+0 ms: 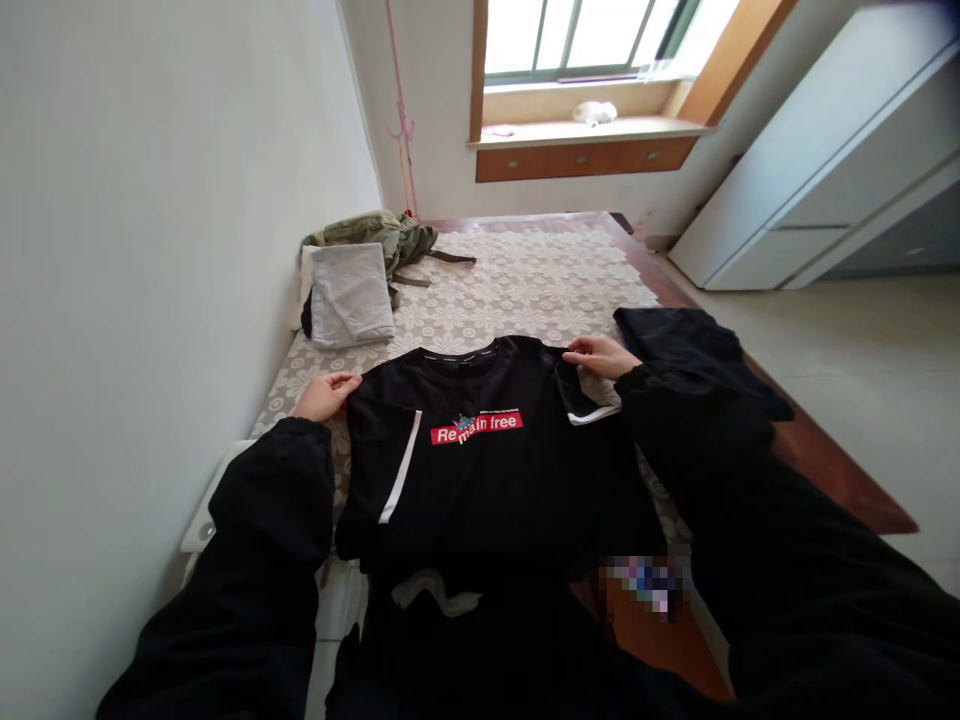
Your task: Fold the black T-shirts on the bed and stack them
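Observation:
A black T-shirt [480, 500] with a red "Remain free" print and white sleeve trim lies spread on the patterned tablecloth [525, 275], its collar toward the far side. My left hand [326, 396] pinches the shirt at the left shoulder, where the sleeve turns inward over the front. At the other shoulder my right hand [602, 356] grips the fabric between thumb and fingers, and the right sleeve hangs below it. The lower end of the shirt drops toward my body and merges with my dark clothing.
A folded grey garment [351, 295] lies at the back left, against an olive-green backpack [382, 235]. Dark folded clothing [690, 350] rests by the table's right edge. Along the left runs a wall [187, 200]; a white cabinet [810, 150] stands at the far right.

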Motion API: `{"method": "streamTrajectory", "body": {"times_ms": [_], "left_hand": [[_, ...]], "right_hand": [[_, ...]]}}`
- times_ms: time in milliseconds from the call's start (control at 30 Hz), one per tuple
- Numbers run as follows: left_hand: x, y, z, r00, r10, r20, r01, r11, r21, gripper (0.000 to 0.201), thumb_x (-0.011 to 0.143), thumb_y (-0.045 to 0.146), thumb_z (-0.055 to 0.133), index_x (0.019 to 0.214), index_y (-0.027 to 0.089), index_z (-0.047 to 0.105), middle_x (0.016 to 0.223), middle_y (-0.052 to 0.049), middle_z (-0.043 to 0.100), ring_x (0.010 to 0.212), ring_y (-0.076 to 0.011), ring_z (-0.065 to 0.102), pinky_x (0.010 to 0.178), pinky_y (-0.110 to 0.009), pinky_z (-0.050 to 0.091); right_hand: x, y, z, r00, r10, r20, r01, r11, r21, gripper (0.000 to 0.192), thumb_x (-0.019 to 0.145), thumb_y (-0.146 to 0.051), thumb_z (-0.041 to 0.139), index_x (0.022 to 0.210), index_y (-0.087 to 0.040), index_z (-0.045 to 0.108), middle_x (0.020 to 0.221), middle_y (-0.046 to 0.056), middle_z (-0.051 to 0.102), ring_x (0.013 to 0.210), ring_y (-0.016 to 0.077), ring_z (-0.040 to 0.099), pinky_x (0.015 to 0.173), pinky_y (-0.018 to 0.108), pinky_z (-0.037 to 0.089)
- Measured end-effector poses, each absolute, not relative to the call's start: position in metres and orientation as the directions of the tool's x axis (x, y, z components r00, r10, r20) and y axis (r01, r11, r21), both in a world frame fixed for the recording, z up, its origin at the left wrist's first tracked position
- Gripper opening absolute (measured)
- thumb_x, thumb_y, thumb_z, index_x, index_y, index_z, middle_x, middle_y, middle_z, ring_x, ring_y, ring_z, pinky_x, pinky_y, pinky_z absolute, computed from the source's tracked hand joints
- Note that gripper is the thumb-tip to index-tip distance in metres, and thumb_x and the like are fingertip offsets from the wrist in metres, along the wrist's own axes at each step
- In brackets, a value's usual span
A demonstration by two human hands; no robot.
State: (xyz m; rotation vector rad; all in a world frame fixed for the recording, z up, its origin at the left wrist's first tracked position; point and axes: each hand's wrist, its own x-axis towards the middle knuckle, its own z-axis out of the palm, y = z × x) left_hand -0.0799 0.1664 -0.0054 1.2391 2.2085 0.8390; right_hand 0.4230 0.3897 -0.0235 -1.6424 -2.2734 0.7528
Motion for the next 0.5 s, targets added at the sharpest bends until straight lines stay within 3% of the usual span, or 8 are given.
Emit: {"method": "streamTrajectory", "body": {"times_ms": [133,367,500], "left_hand": [[-0.075,0.179,-0.005,-0.487,0.873,-0.025,0.648,0.380,0.660,0.030,0.080,0.043,0.072,0.092,0.018,0.080,0.094,-0.011,0.084,0.093,-0.0259,0.078,0.087,-0.033,0.061],[-0.089,0.213,0.032,-0.501,0.851,0.155,0.783,0.370,0.500,0.036,0.086,0.041,0.064,0.111,0.020,0.080,0.102,-0.008,0.083,0.096,-0.0257,0.075,0.093,-0.034,0.056],[-0.093,0.246,0.042,-0.469,0.870,0.151,0.828,0.375,0.417,0.033,0.087,0.041,0.065,0.109,0.021,0.080,0.100,-0.008,0.082,0.095,-0.0257,0.075,0.091,-0.033,0.055]], "right_hand": [[0.422,0.381,-0.021,-0.295,0.953,-0.063,0.830,0.223,-0.512,0.013,0.082,-0.034,0.071,0.081,-0.021,0.072,0.079,0.004,0.076,0.080,0.0225,0.073,0.075,0.031,0.057],[0.465,0.381,0.004,-0.183,0.983,0.017,0.844,0.165,-0.511,0.013,0.081,-0.036,0.072,0.086,-0.024,0.073,0.076,0.004,0.076,0.077,0.0250,0.074,0.073,0.034,0.059],[0.467,0.395,0.007,-0.205,0.976,0.066,0.893,0.214,-0.395,0.009,0.077,-0.030,0.073,0.082,-0.023,0.076,0.084,0.008,0.077,0.086,0.0278,0.075,0.082,0.036,0.059]]}}
